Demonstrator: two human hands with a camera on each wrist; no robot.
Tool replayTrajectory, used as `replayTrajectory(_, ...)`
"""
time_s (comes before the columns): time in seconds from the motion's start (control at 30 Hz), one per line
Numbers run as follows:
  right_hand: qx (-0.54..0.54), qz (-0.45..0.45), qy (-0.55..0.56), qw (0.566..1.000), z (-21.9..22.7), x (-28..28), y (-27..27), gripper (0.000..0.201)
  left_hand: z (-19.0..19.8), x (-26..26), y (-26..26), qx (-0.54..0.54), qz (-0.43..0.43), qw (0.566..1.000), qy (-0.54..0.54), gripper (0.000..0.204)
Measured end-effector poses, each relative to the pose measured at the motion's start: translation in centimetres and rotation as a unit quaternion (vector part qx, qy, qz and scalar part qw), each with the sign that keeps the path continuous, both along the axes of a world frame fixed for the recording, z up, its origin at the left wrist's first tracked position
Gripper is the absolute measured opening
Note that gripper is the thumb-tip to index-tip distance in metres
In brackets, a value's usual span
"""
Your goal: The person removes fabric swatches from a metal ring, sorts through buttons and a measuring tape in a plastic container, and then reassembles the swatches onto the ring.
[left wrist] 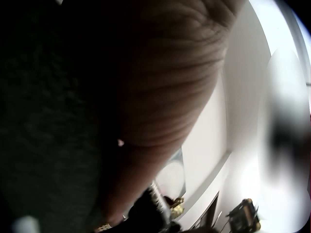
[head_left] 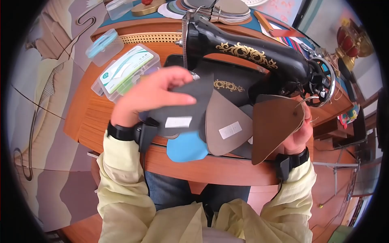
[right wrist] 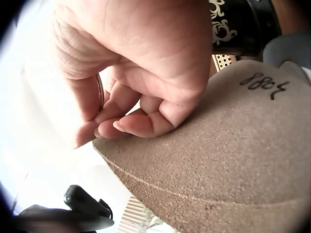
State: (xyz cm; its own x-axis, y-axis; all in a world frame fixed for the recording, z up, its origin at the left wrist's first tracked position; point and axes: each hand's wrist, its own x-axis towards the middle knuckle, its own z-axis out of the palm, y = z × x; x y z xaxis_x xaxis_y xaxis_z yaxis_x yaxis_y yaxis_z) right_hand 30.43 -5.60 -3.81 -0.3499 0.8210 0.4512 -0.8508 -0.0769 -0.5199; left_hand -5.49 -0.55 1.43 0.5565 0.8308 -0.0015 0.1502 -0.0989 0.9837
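My left hand (head_left: 156,93) holds a dark grey leather swatch (head_left: 178,109) with a white label, thumb lying over its upper face. Close to the camera in the left wrist view, dark material fills the left side beside the hand (left wrist: 165,82). On the other side, my right hand (head_left: 299,135) pinches a brown leather swatch (head_left: 273,125) at its corner, where a thin loop passes. Its rough underside, marked 8804 in the right wrist view, hangs from the fingertips (right wrist: 131,127). Between the hands lie a taupe swatch (head_left: 227,121) with a label and a bright blue swatch (head_left: 186,148).
A black sewing machine (head_left: 251,52) with gold ornament and a handwheel (head_left: 324,81) stands behind the swatches. Clear plastic boxes (head_left: 129,71) sit on the wooden table (head_left: 194,168) at left. Stacked swatches (head_left: 231,10) lie at the back.
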Motion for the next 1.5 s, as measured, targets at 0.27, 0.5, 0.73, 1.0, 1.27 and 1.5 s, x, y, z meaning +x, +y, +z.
replayTrajectory(0.27, -0.029, -0.002, -0.013, 0.999, -0.3, 0.0, -0.1, 0.025, 1.0, -1.5, 0.2, 0.047, 0.029, 0.963, -0.263, 0.054)
replayTrajectory(0.5, 0.013, -0.049, -0.091, 0.995, 0.9, -1.3, -0.4, 0.021, 0.6, -1.3, 1.1, 0.102, 0.119, 0.926, -0.344, 0.052)
replayTrajectory(0.73, -0.009, -0.062, -0.099, 0.993, 1.0, -2.0, -0.7, 0.020, 0.5, -0.7, 1.9, 0.174, 0.217, 0.886, -0.371, 0.042)
replayTrajectory(1.0, -0.023, -0.058, -0.166, 0.984, 2.8, -3.4, -2.2, 0.025, 1.3, 4.6, -3.4, 0.275, 0.066, 0.956, -0.075, 0.029)
replayTrajectory(1.27, -0.006, 0.092, -0.228, 0.969, 3.1, -3.5, -3.2, 0.008, 1.2, 6.3, -4.6, 0.296, -0.001, 0.955, -0.030, 0.034)
replayTrajectory(1.5, -0.050, 0.138, -0.294, 0.945, 4.1, -4.0, -3.5, 0.009, 0.9, 6.8, -5.0, 0.297, -0.046, 0.954, 0.008, 0.033)
